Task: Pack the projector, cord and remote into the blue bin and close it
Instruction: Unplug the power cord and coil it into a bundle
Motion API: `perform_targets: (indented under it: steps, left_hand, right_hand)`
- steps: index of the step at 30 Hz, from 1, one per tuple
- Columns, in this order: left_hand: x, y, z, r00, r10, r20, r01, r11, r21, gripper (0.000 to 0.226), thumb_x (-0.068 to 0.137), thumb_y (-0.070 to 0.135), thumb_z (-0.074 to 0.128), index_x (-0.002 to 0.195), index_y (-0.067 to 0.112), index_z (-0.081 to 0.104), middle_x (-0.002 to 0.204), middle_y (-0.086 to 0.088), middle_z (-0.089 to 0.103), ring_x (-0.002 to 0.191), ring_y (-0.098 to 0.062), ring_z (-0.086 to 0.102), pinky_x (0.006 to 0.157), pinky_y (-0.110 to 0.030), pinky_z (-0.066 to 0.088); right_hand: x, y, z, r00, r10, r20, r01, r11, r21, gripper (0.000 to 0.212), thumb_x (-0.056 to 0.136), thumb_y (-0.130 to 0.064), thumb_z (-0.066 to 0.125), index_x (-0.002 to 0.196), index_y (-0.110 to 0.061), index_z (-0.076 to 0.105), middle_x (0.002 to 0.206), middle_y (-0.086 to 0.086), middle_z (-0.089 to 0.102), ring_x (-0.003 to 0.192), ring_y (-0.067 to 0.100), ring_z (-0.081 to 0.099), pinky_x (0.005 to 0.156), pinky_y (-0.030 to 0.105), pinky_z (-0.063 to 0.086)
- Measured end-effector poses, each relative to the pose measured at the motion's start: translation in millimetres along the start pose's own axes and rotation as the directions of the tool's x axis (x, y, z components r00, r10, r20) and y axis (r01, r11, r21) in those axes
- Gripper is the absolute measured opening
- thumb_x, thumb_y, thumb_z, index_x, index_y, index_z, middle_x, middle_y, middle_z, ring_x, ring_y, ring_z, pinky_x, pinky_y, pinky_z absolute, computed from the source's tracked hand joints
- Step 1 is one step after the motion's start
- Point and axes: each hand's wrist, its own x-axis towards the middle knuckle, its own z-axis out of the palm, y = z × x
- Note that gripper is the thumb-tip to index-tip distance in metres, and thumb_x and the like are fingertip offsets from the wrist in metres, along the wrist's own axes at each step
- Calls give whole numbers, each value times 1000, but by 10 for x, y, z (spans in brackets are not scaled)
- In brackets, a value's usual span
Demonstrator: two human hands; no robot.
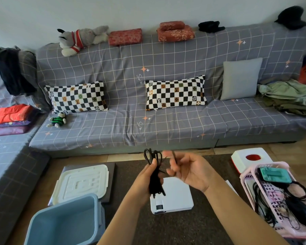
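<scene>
A living room is seen from the head camera: a grey sofa (166,106) draped in a grid-patterned cover fills the back, with two checkered pillows on it; a dark brown table (184,227) lies in front of it. On the table's left stands the blue bin (64,225), open, with nothing visible in the part of its interior that shows; its white lid (81,183) lies flat just behind it. The white projector (173,197) rests mid-table, outside the bin. Above it the black cord (155,175) is held as a folded bundle, gripped by the left hand (148,181) with fingers curled round it; the right hand (189,170) is half open beside the loops, its fingers blurred, and whether a strand is pinched cannot be told. A pink basket (245,174) of cables sits at the right; the remote cannot be picked out with certainty. By this evidence nothing is packed yet: the cord is judged to be mid-bundling; projector, cord and remote remain to be loaded; the lid is yet to be fitted.
</scene>
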Motion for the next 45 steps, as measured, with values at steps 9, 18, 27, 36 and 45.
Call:
perform_targets:
  steps: [9,18,27,36,45]
  left_hand:
    - [-102,-64,148,977,208,45,-208,894,398,25,96,21,50,117,32,53,65,14,57,59,-4,53,55,-19,46]
    - [-158,-93,214,970,233,69,-241,958,158,13,94,18,49,96,9,57,76,0,60,69,-11,55,66,-21,46]
    - [-128,48,144,941,279,192,-257,221,941,22,88,25,60,109,29,54,104,12,63,101,-9,55,90,-24,32]
    - [-375,97,182,921,192,338,-382,609,695,20,74,23,69,85,38,64,90,16,65,93,-8,60,87,-27,47]
    - [-163,1,126,987,-29,-160,24,999,-30,15,87,11,57,99,6,51,84,-16,59,68,-20,59,62,-30,45]
  right_hand:
    - [87,150,-45,961,-262,-85,113,657,-745,57,81,-44,63,132,-52,39,123,-37,49,118,-11,46,98,19,38]
    - [51,251,75,694,-717,-67,193,275,-942,70,78,-22,74,140,-21,40,103,-23,64,89,-24,55,74,-1,42]
    - [90,241,-68,853,-456,-253,-266,37,-963,51,71,-51,72,112,-21,64,104,-6,69,97,17,65,71,19,46]
    - [-204,-208,-237,912,401,-88,-346,636,-690,48,91,-40,47,117,-2,61,110,22,65,101,29,65,90,32,52]
    - [-57,51,24,980,-128,-152,-159,-48,-986,33,89,-21,46,61,-16,64,85,0,63,95,13,52,92,29,37]
